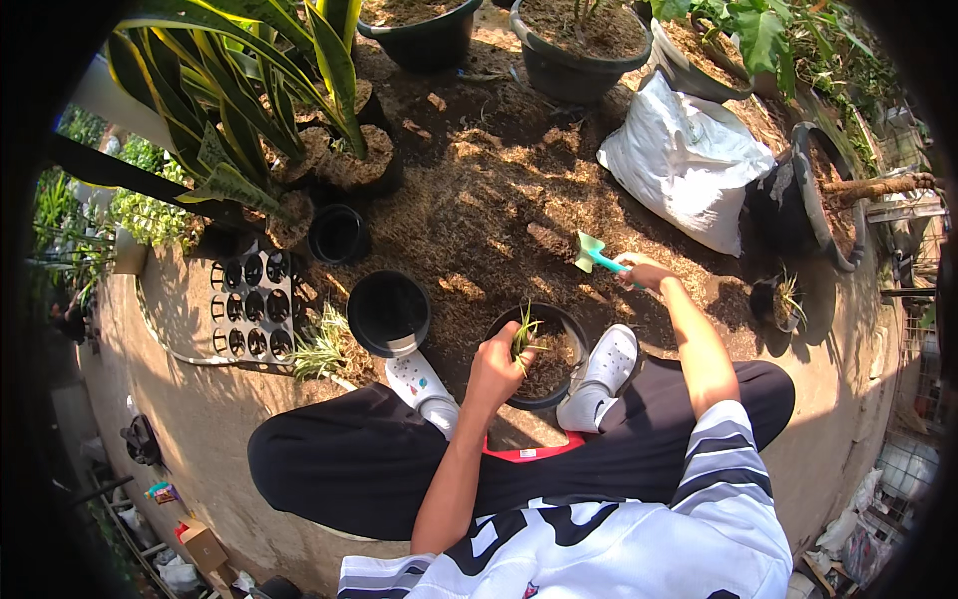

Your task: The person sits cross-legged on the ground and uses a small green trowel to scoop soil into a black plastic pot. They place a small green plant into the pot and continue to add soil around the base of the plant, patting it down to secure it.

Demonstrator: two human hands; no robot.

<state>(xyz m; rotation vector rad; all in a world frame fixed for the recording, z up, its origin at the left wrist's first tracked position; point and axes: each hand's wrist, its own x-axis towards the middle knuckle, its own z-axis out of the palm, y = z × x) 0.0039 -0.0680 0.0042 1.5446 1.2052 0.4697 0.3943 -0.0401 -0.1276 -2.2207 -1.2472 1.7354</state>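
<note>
Between my feet stands a black plastic pot (557,374) with brown potting mix inside. My left hand (503,356) is over its left part, its fingers closed on a small green spider-like plant (527,337); the plant's base is hidden by the hand and pot. To the right and farther out, my right hand (642,272) grips the handle of a turquoise garden trowel (599,257). The trowel's pale green blade lies over the brown mix (509,202) spread on the ground. An empty-looking black pot (389,313) stands left of my left hand.
A black seedling tray (254,305) and loose striped-leaf plants (329,348) lie at the left, near a smaller black pot (338,233). Potted snake plants (337,97) stand beyond. A white sack (685,161) lies at the upper right, with a small potted plant (782,303) nearer me.
</note>
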